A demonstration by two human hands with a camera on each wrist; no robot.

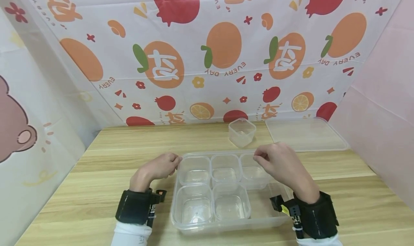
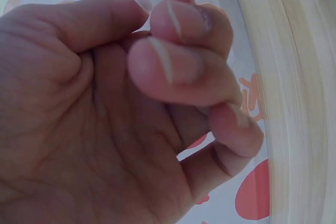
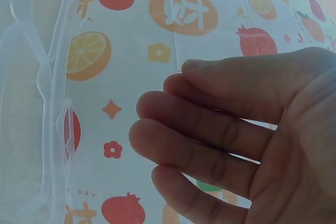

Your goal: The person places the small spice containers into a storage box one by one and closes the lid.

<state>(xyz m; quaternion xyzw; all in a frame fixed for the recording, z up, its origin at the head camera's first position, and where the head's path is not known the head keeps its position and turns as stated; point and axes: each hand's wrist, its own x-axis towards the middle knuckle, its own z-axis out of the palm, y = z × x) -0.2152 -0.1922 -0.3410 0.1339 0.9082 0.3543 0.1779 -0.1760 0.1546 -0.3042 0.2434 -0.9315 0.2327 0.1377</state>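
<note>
Clear tray sits at the table's near edge. Left hand, curled, touches its left rim. Right hand hovers relaxed over its far-right cup.

We see a clear plastic tray with clear cups | clear single cup far | clear lid far right | pale wood-grain table | white backdrop with orange and red fruit prints | black wrist straps
</note>
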